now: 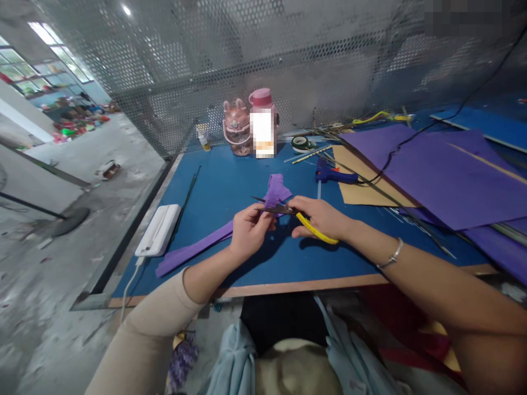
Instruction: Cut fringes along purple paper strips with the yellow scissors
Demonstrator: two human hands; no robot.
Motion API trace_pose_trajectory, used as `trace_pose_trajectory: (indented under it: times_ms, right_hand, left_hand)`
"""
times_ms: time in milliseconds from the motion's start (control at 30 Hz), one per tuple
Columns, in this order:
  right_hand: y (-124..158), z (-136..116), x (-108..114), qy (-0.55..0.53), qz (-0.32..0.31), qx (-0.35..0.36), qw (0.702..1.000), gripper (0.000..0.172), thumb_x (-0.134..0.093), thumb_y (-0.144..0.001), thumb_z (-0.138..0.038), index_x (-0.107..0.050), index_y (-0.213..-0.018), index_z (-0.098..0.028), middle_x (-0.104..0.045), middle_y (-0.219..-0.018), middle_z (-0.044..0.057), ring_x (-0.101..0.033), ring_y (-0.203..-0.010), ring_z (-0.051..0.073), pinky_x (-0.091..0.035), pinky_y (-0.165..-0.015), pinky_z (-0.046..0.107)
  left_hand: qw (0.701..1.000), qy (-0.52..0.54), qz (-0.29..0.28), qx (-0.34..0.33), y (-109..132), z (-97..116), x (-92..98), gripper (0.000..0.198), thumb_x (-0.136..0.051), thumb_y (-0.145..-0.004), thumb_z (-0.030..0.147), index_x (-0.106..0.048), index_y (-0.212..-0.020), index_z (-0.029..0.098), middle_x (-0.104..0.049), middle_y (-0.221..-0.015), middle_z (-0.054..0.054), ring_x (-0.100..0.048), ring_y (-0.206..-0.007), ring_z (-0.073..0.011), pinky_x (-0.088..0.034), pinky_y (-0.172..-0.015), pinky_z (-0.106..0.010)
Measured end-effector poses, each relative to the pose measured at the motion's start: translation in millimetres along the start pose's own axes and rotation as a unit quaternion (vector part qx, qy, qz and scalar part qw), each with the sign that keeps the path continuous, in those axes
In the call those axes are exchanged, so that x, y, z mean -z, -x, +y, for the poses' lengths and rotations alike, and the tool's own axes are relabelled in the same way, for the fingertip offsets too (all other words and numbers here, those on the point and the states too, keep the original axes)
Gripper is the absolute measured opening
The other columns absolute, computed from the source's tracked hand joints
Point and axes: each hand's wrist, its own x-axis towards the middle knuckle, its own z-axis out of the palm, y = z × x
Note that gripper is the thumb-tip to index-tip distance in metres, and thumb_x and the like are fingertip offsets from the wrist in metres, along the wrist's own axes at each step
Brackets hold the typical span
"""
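Note:
Near the middle of the blue table, my left hand [252, 227] pinches a purple paper strip [276, 189], whose fringed-looking end stands up above the fingers. The strip's long tail [197, 248] trails left across the tabletop. My right hand [319, 218] grips a pair of scissors with yellow handles [315, 230]. Their dark blades are parted and lie across the strip, just above my left fingertips. Part of the strip is hidden behind the blades and fingers.
A white power bank [158, 230] with a cable lies left. A blue glue gun [335, 174], green tape roll [302, 144] and purple sheets [436, 170] lie right. Pink bottles [262, 99] and a small glue bottle [203, 138] stand before the perforated metal panel [197, 66].

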Motion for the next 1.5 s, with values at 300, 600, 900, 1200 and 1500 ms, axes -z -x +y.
trace_pose_trajectory:
  times_ms: [300,600,900,1200,1500]
  right_hand:
    - [0.5,0.0,-0.9,-0.012,0.032,-0.007,0.999,0.041,-0.061,-0.084,-0.053,-0.062,-0.102,-0.017,-0.066,-0.088,0.007,-0.061,-0.076,0.019,-0.045,-0.068,0.027]
    - [-1.2,1.5,0.3,-0.02,0.038,-0.016,0.999,0.038,-0.059,-0.086,-0.051,-0.06,-0.102,-0.017,-0.067,-0.089,0.008,-0.062,-0.076,0.018,-0.046,-0.069,0.027]
    - [-0.6,0.9,3.4,0.013,-0.028,-0.017,0.999,0.069,-0.07,-0.068,-0.066,-0.051,-0.113,-0.018,-0.062,-0.104,0.01,-0.062,-0.088,0.026,-0.047,-0.071,0.033]
    - [-0.9,-1.3,2.9,0.016,-0.026,-0.011,0.999,0.067,-0.061,-0.072,-0.072,-0.051,-0.112,-0.018,-0.06,-0.1,0.01,-0.06,-0.084,0.025,-0.045,-0.068,0.032]
    - [-1.3,-1.9,0.3,-0.017,0.013,-0.005,1.0,0.045,-0.058,-0.084,-0.059,-0.059,-0.101,-0.017,-0.065,-0.088,0.008,-0.061,-0.078,0.02,-0.045,-0.068,0.028]
  left_hand:
    - [0.999,-0.017,-0.008,0.027,0.8,1.8,1.0,0.031,-0.056,-0.089,0.042,-0.062,-0.074,0.015,-0.064,-0.061,0.0,-0.058,-0.047,-0.0078,-0.043,-0.045,-0.017]
    - [0.999,-0.01,-0.014,0.051,-0.4,5.6,-1.3,0.034,-0.054,-0.089,0.045,-0.059,-0.072,0.015,-0.056,-0.057,0.003,-0.05,-0.042,-0.0053,-0.04,-0.043,-0.017]
    - [0.999,-0.013,0.007,0.035,-0.7,5.1,-0.1,0.037,-0.053,-0.09,0.046,-0.056,-0.069,0.016,-0.054,-0.053,0.003,-0.049,-0.041,-0.0055,-0.038,-0.042,-0.017]
    - [0.999,-0.033,-0.008,0.012,0.9,2.5,0.2,0.036,-0.053,-0.09,0.044,-0.058,-0.069,0.015,-0.056,-0.057,0.002,-0.05,-0.042,-0.0054,-0.039,-0.043,-0.017]
    - [0.998,-0.054,-0.013,0.012,0.9,3.2,1.3,0.038,-0.052,-0.091,0.041,-0.057,-0.064,0.015,-0.055,-0.053,0.002,-0.05,-0.042,-0.0056,-0.039,-0.044,-0.017]
